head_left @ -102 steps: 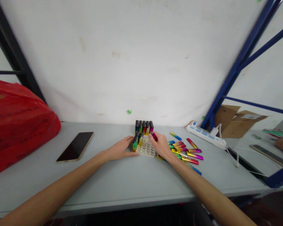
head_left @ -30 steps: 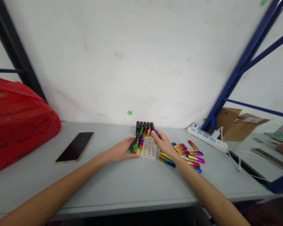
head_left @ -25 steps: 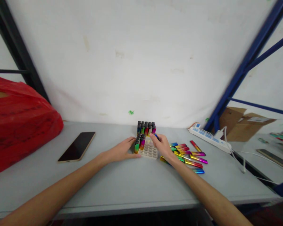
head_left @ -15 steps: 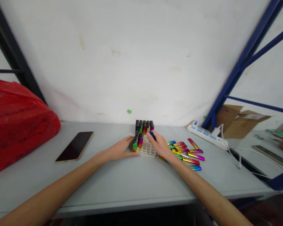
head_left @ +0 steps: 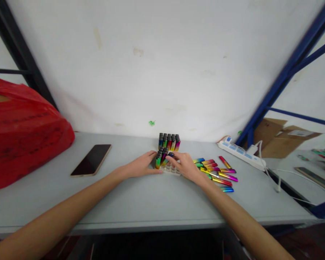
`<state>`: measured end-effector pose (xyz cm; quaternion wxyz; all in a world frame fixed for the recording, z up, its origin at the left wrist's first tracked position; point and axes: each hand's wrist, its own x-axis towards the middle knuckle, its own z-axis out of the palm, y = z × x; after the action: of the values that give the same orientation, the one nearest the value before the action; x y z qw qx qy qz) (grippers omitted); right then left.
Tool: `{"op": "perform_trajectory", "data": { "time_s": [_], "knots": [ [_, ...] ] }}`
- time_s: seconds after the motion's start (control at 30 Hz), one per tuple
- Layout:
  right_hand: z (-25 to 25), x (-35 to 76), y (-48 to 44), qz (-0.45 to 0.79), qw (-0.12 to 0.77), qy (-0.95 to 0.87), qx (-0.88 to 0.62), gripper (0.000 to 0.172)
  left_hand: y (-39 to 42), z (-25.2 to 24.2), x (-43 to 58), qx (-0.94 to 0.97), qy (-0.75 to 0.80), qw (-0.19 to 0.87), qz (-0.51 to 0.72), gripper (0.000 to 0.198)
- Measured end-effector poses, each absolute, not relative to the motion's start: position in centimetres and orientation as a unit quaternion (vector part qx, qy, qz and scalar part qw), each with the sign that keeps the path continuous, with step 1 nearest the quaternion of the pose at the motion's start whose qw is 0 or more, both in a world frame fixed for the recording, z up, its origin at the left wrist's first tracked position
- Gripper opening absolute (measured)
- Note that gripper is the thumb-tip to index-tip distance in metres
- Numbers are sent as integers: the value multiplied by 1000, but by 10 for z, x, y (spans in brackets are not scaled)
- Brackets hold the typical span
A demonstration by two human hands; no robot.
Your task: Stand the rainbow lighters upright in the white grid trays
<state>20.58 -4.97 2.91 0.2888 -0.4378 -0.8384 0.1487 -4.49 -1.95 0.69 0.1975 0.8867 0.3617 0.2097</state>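
A white tray with rows of small holes (head_left: 176, 173) lies on the table before me. Several metallic rainbow lighters (head_left: 158, 161) stand upright in its left part, black tops up. My left hand (head_left: 141, 167) grips the tray's left side, thumb along the front and fingers behind. Pinched in my right hand (head_left: 186, 165) is one lighter (head_left: 165, 161), tilted over the holes beside the standing ones; its lower end is partly hidden. Just behind the tray stands a block of upright lighters (head_left: 169, 142). Loose lighters (head_left: 218, 178) lie in a pile right of my right hand.
A phone (head_left: 91, 160) lies flat on the grey table (head_left: 141, 206) to the left, near a red plastic bag (head_left: 29, 133). On the right are a white power strip (head_left: 241, 154) with cables, a blue rack post (head_left: 278, 79) and a cardboard box (head_left: 276, 142).
My right hand has brought its lighter down and slightly left, from above the tray to beside the standing lighters. My left hand keeps its place at the tray. The camera view has shifted slightly.
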Motion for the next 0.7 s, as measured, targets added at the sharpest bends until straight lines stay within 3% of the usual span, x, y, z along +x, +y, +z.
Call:
{"op": "perform_trajectory", "data": {
  "time_s": [0.13,0.4,0.53,0.7],
  "knots": [
    [24,199,-50,49,209,-860,-462,31,-20,9,-44,884,362,202,214,77],
    [29,195,-48,-26,120,-868,-481,41,-19,7,-46,887,356,203,212,77],
    [31,198,-47,4,130,-877,-463,50,-17,6,-46,888,356,197,216,73],
    [47,255,-36,55,211,-866,-449,51,-18,9,-45,888,353,201,217,78]
  ]
}}
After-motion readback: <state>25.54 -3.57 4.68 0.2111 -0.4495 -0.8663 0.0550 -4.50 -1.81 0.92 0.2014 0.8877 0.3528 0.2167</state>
